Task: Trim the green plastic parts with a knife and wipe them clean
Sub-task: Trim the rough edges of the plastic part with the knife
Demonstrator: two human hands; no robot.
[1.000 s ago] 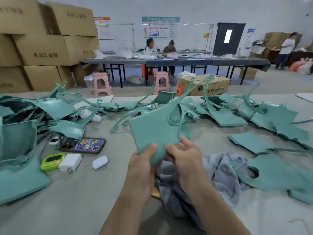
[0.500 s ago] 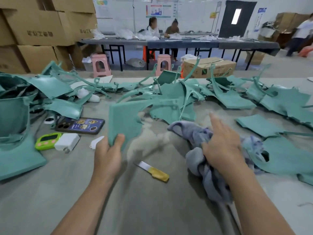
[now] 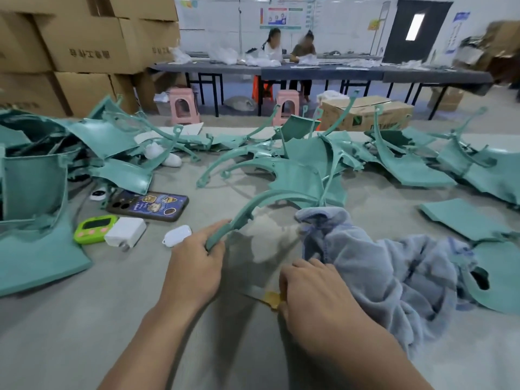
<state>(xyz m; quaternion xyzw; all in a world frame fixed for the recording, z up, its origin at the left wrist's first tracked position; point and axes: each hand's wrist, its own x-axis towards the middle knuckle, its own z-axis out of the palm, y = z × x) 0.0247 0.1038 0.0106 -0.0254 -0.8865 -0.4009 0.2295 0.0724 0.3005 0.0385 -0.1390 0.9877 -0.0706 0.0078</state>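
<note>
Most green parts (image 3: 298, 178) look untrimmed; L hand (image 3: 194, 266) grips curved part (image 3: 239, 218) by its end, R hand (image 3: 312, 288) curls round knife (image 3: 271, 299), cloth (image 3: 380, 266) just beside.

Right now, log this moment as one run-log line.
left grip: holds end of curved green plastic part | right grip: over yellow-handled knife, hold unclear | blue-grey cloth: beside right grip
</note>
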